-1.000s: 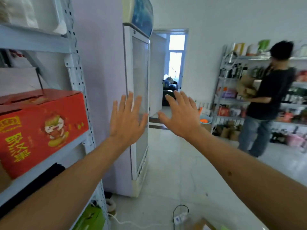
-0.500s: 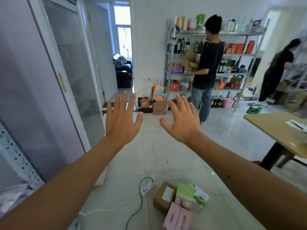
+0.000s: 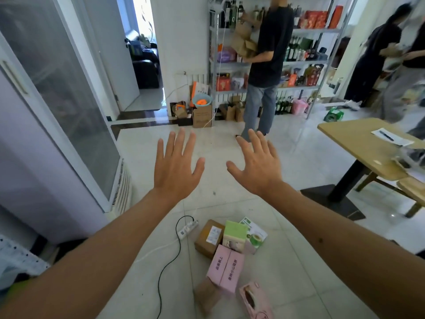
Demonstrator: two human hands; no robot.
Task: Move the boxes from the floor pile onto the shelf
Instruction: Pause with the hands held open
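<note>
View tilted down, floor boxes (image 3: 226, 254) nearer, hands (image 3: 177, 168) empty

**Bare arms, bare hands**

Two forearms in view, uncovered from the near edge to the wrists: no sleeve, no cuff. Left hand (image 3: 176, 168) and right hand (image 3: 258, 166) gloveless, without rings, watch or bands. Small dark mole on the right forearm, near the right edge. Short, unpainted nails, as far as can be made out.
</note>
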